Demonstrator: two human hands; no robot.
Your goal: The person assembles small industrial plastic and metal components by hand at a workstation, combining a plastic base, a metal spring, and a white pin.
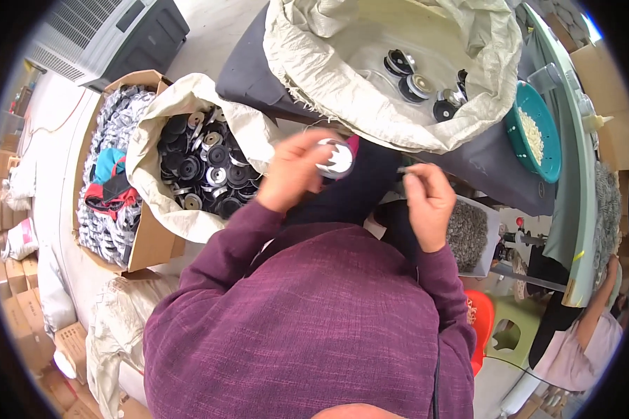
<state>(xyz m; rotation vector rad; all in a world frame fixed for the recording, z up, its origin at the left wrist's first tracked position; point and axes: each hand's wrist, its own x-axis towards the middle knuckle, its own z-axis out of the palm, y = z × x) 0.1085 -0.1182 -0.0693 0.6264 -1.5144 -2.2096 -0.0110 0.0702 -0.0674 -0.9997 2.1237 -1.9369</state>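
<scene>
In front of my chest, my left hand (297, 171) is closed on a shiny silver-white round disc (337, 159), gripping it at its edge; the hand is slightly blurred. To the right, my right hand (430, 202) is pinched, with something small and greyish at the fingertips that I cannot make out. Beside my left forearm stands a white woven sack (150, 150) filled with black and silver round discs (206, 164) with raised hubs. Ahead of both hands, a larger open woven sack (307, 77) on the table holds several similar discs (416, 87).
A cardboard box (150, 244) of wrapped parts stands at left, a cooler unit (133, 42) behind it. At right are a teal basket (548, 133) with small pale pieces, a white bin (493, 241) of small grey parts and a red stool (481, 328). Another person (580, 349) sits at far right.
</scene>
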